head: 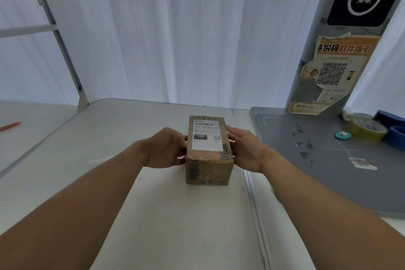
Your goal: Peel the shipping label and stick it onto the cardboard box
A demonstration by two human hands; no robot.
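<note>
Both hands' grip clasps the labelled cardboard box [209,153] sides, left hand [166,149], right hand [247,149], bare table [153,215] around.

Parcel pickup point: QR pickup poster [333,72], tape roll [366,130].

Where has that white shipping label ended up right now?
In the head view, the shipping label lies flat on top of the cardboard box at the centre of the table, between the left hand and right hand.
</note>
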